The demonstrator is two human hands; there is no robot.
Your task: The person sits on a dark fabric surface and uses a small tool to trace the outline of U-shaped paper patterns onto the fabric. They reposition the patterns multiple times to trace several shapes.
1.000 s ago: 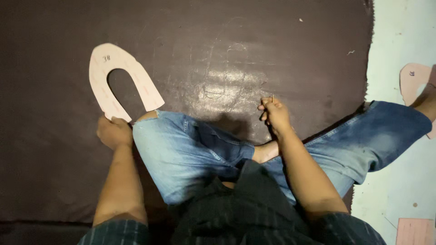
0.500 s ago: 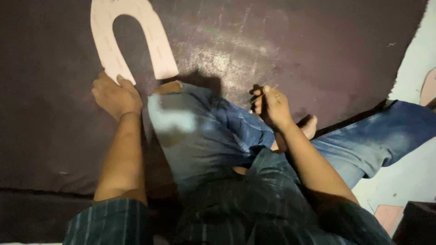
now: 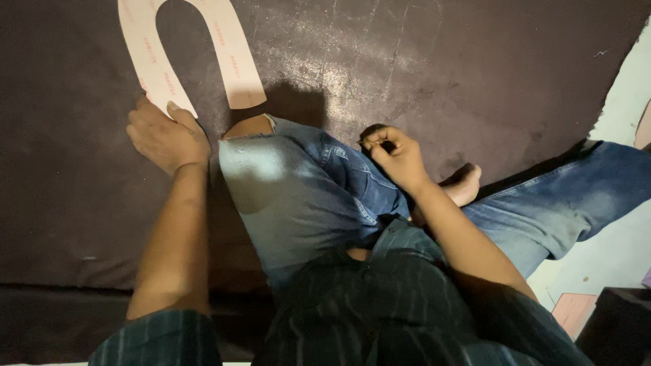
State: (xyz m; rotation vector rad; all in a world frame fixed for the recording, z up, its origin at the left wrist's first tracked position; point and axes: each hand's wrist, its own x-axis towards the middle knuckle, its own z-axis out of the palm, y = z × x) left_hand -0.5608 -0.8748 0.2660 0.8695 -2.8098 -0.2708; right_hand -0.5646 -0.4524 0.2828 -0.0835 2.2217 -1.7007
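Dark brown leather sheet [image 3: 420, 61] covers most of the floor under the seated person, its surface scuffed and shiny near the top middle. On it lies a pale pink U-shaped paper pattern [image 3: 230, 61], its open end turned toward the person and its curved top cut off by the upper edge of the view. The left hand [image 3: 163, 135] rests palm down on the sheet at the tip of the pattern's left leg, fingers loosely curled, the thumb touching the paper's end; its grip closes around nothing, it only presses there. The right hand [image 3: 397, 156] hovers over the bent knee in blue jeans [image 3: 305, 196], fingers pinched tightly together around something small and dark; what it is cannot be told. A bare foot [image 3: 464, 186] shows just beside that wrist. The pattern's right leg ends just above the torn knee of the jeans. At right, the leather gives way to a pale floor [image 3: 627, 102].
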